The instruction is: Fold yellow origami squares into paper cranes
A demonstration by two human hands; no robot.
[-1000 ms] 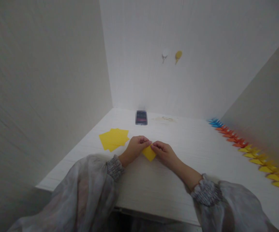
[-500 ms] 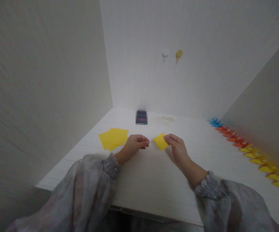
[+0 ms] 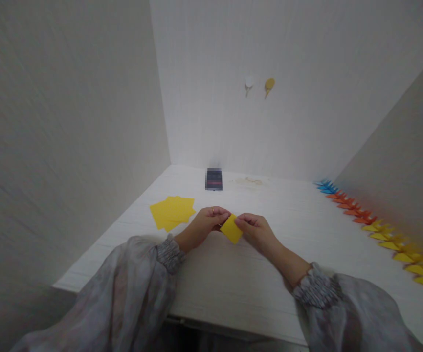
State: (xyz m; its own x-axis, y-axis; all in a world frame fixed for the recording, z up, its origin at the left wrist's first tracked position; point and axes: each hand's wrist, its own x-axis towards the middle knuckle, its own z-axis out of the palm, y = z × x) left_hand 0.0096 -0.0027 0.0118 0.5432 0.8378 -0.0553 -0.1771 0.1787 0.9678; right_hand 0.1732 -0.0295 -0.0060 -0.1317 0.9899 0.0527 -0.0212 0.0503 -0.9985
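A small folded yellow paper (image 3: 231,228) is pinched between both hands just above the white table (image 3: 233,274). My left hand (image 3: 206,222) has its fingers curled on the paper's left corner. On the paper's right edge my right hand (image 3: 256,230) is closed too. A loose stack of yellow paper squares (image 3: 172,211) lies on the table just left of my left hand.
A row of folded paper pieces runs along the right wall, blue (image 3: 325,186) at the far end, then orange (image 3: 350,207), then yellow (image 3: 405,249). A small dark box (image 3: 214,179) stands near the back wall. Two hooks (image 3: 258,86) hang on that wall.
Half a second ago my right hand alone held the paper, apart from the left. The hands have come back together and both now grip the paper.
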